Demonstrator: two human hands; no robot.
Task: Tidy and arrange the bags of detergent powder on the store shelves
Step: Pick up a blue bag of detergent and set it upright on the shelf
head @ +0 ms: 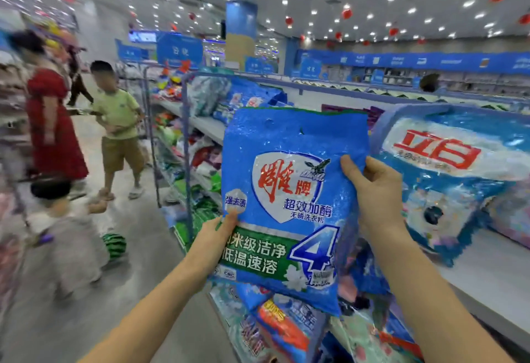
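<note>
**Q:** Where is the detergent bag, and how is it held?

**A:** A blue detergent bag [289, 205] hangs upright in mid-air at the picture's centre, resting on no shelf. The left hand [218, 236] pinches its edge at seven o'clock, thumb on the front. The right hand [370, 184] grips the edge at three o'clock, fingers curled behind.

**Q:** How should it be set down well?

**A:** Probably with both hands: label facing the aisle, bottom edge first, so the powder settles flat.

**Q:** What room is there?

**A:** At three o'clock from the bag, a large blue bag [447, 179] sits on the grey shelf [487, 271], with bare board showing toward four o'clock. At six o'clock more bags [281, 325] lie crowded together. A shelf post [186, 162] stands at nine o'clock. Beyond it, blurred, a child in a green top [117, 113] and a person in red [54, 121] stand in the aisle.
</note>
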